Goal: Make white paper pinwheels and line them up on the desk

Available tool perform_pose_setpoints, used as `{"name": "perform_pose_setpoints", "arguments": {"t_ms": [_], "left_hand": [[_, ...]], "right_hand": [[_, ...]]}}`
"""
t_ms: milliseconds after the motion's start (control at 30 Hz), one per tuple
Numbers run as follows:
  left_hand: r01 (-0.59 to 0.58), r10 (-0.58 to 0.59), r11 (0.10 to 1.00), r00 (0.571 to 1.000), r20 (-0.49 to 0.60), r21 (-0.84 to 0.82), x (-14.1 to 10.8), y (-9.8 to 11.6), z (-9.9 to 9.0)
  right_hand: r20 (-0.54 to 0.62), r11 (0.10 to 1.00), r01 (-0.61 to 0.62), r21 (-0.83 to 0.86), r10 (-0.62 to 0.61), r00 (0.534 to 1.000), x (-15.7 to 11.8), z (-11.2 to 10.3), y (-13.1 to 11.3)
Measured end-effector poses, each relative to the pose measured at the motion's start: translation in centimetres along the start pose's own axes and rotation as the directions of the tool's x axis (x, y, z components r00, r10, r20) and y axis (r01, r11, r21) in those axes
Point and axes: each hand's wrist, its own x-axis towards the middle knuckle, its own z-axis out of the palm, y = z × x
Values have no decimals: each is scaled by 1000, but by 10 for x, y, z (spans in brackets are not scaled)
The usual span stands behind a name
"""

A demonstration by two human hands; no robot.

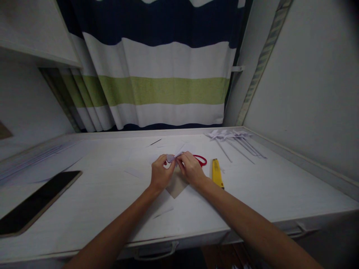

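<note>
Over the middle of the white desk, both hands meet on a small folded piece of white paper (pixel 179 152). My left hand (pixel 162 172) pinches its left side with thumb and fingers, while my right hand (pixel 193 168) is closed on its right side, fingertips nearly touching the left ones. Beneath the hands lies a brown square of card (pixel 175 189), one corner pointing toward me. The red handle of a pair of scissors (pixel 202 160) shows just past my right hand; the hand hides the rest. A yellow cutter-like tool (pixel 217 173) lies right of my right wrist.
Several folded white paper shapes on thin sticks (pixel 242 141) lie at the back right. White paper sheets (pixel 36 160) and a dark-screened tablet (pixel 39 201) are at the left. A thin dark stick (pixel 156 142) and paper strips (pixel 163 212) lie about. A striped curtain (pixel 168 89) hangs behind.
</note>
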Motion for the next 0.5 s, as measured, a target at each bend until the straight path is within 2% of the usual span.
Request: {"name": "perform_pose_setpoints", "arguments": {"t_ms": [200, 300, 400, 500], "left_hand": [[20, -15, 998, 997, 78, -64, -1, 4, -2], [36, -20, 991, 992, 123, -125, 1, 2, -10], [42, -25, 992, 990, 138, -119, 10, -7, -29], [82, -85, 996, 990, 115, 30, 26, -30, -58]], "right_hand": [[-73, 991, -81, 110, 90, 993, 0, -2, 1], [-138, 983, -105, 148, 125, 983, 0, -7, 2], [-171, 981, -111, 161, 138, 975, 1, -12, 5], [-177, 983, -127, 135, 150, 973, 2, -15, 6]]}}
